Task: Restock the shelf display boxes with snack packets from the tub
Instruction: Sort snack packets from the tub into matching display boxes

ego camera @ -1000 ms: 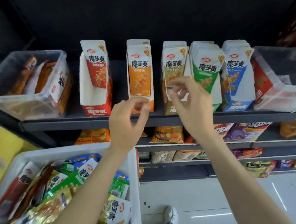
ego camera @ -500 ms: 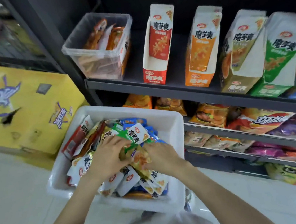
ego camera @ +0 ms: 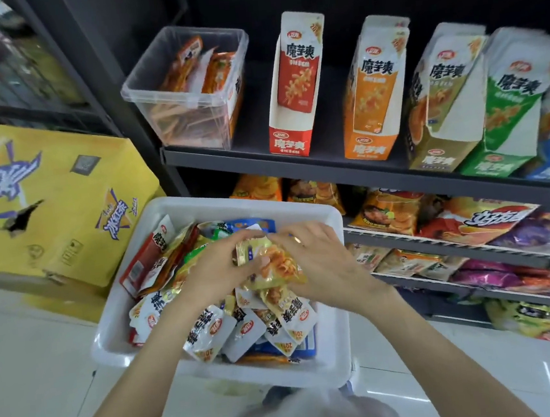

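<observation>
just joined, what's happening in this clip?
A person is restocking a snack shelf. Both hands are in the white tub of mixed packets: the left hand and right hand together grip a small bunch of yellow-orange packets just above the pile. On the shelf above, the red display box looks nearly empty; the orange box and those beside it look fuller.
</observation>
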The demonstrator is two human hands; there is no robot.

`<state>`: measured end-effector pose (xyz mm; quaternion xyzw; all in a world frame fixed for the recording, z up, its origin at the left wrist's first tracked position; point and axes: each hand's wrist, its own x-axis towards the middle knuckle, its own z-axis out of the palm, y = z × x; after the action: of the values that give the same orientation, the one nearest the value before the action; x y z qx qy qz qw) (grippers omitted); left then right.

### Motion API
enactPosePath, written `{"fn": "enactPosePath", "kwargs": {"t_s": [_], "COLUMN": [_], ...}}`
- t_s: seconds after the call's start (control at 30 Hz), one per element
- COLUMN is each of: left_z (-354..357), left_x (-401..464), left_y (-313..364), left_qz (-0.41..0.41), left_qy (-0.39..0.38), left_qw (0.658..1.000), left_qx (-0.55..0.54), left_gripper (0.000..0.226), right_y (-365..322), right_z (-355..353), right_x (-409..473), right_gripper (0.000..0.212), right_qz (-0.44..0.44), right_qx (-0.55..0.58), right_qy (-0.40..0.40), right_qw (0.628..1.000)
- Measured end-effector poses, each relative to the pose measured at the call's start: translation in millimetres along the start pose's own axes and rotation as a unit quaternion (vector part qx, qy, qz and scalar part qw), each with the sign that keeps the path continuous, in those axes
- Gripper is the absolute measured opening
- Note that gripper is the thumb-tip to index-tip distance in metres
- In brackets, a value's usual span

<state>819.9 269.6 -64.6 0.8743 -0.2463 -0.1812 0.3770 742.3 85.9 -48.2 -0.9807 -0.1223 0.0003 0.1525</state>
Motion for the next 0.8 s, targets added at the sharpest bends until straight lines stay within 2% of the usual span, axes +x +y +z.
{"fn": "enactPosePath", "kwargs": {"t_s": [0.03, 0.1, 0.2, 0.3, 0.37, 0.43, 0.47, 0.53, 0.63, 0.73, 0.8], "left_z": [-1, -4, -4, -1, 3, 8, 12, 19, 35, 50, 59], "left_x": [2, 5, 4, 2, 3, 7, 10, 17, 35, 62, 83], "left_y": [4, 11, 16, 25, 35, 43, 47, 56, 83, 125, 155], "left_qz": [-0.004, -0.004, -0.006, -0.008, 0.000, 0.012, 0.017, 0.032, 0.080, 0.140, 0.179], "left_qy": [0.006, 0.040, 0.063, 0.052, 0.049, 0.050, 0.048, 0.036, 0.030, 0.065, 0.085], "left_qw": [1.000, 0.997, 0.988, 0.979, 0.975, 0.976, 0.979, 0.987, 0.995, 0.988, 0.979], "left_qx": [-0.023, -0.072, -0.138, -0.198, -0.218, -0.211, -0.198, -0.155, -0.050, 0.028, 0.042], "left_gripper": [0.035, 0.028, 0.036, 0.034, 0.029, 0.023, 0.021, 0.020, 0.023, 0.025, 0.029], "right_y": [7, 22, 40, 48, 51, 53, 55, 64, 82, 105, 122], "right_z": [-6, -16, -32, -42, -46, -54, -58, -67, -88, -120, -145], "right_x": [-3, -10, -22, -28, -31, -33, -35, -39, -48, -62, -73], "right_gripper": [0.073, 0.074, 0.065, 0.057, 0.046, 0.030, 0.021, 0.010, 0.008, 0.008, 0.013], "right_qz": [0.006, 0.073, 0.229, 0.301, 0.310, 0.302, 0.293, 0.271, 0.229, 0.185, 0.174], "right_qx": [0.008, 0.088, 0.279, 0.430, 0.489, 0.519, 0.514, 0.458, 0.336, 0.224, 0.166], "right_qy": [0.024, 0.083, 0.158, 0.147, 0.134, 0.138, 0.148, 0.171, 0.223, 0.311, 0.355], "right_qw": [1.000, 0.990, 0.919, 0.838, 0.804, 0.788, 0.792, 0.829, 0.886, 0.905, 0.903]}}
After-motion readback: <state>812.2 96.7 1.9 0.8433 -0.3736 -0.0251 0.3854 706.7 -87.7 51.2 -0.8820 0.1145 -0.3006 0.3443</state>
